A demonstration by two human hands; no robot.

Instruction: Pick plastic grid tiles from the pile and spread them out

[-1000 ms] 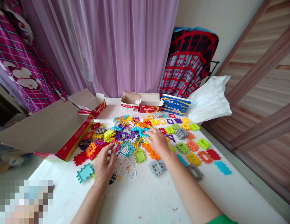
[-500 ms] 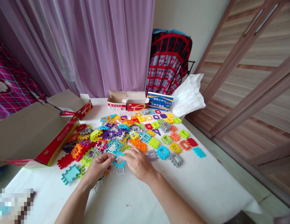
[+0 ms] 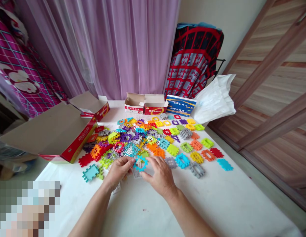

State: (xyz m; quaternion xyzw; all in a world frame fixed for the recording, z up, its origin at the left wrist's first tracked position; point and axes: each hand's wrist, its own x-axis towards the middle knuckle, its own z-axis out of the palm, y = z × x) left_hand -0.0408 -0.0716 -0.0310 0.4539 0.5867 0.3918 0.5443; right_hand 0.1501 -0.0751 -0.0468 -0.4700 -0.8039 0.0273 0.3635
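A light-blue toothed building block (image 3: pixel 141 164) with a hollow middle is held up just in front of the pile. The fingertips of my left hand (image 3: pixel 119 171) pinch its left edge. My right hand (image 3: pixel 161 174) is at its right side, thumb and fingers apart around that edge; I cannot tell whether they touch it. Behind the hands spreads a heap of colourful interlocking blocks (image 3: pixel 128 136). A teal block (image 3: pixel 90 172) lies left of my left hand. To the right lie separate pieces, among them a blue frame block (image 3: pixel 182 160) and a grey frame block (image 3: pixel 197 169).
A large open red carton (image 3: pixel 79 144) stands at the left, with a smaller open box (image 3: pixel 102 110) behind it. Small red-and-white boxes (image 3: pixel 155 108), a blue box (image 3: pixel 181 106) and a white bag (image 3: pixel 214 100) line the back of the white-covered table (image 3: pixel 148 217).
The view has turned slightly, so the table sits further right. The blue block is turned differently, and my right thumb and fingers have spread apart at its right edge.
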